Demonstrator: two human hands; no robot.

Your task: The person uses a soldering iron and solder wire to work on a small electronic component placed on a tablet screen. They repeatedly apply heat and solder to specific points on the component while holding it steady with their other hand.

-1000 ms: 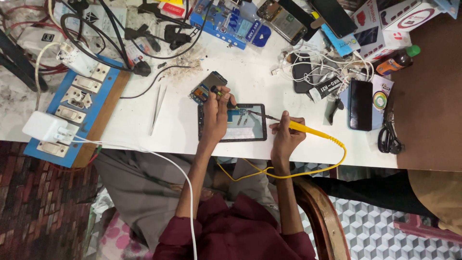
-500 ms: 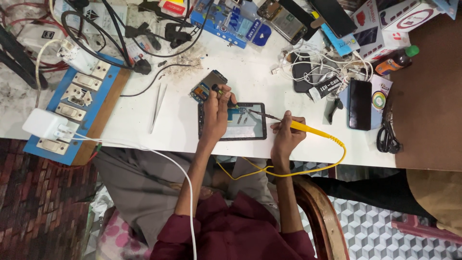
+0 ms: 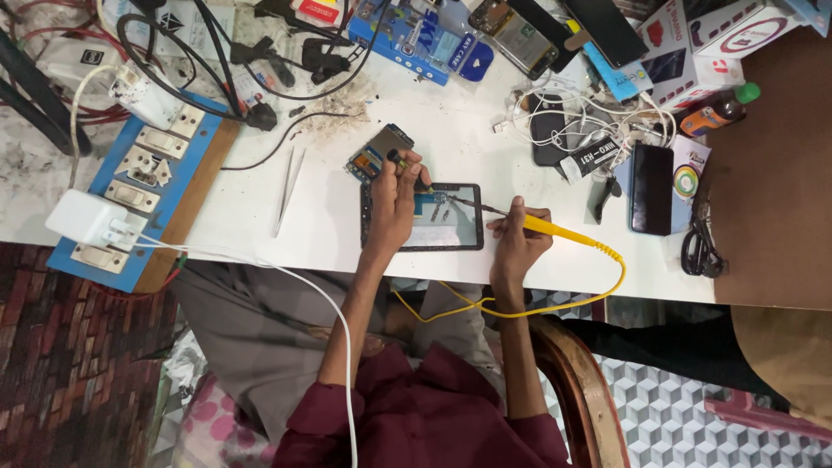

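The white table [image 3: 485, 121] fills the upper part of the frame. In its centre lies a dark opened rectangular device with a blue inside [image 3: 422, 217], flat on the table. The left hand [image 3: 396, 192] rests on the device's left part and holds a thin dark tool with a green end [image 3: 407, 170]. The right hand [image 3: 517, 232] is closed around a yellow-handled soldering iron [image 3: 555, 230], just right of the device; its metal tip touches the device's inside. At the left edge of the table lies a blue board with white switches [image 3: 130, 186].
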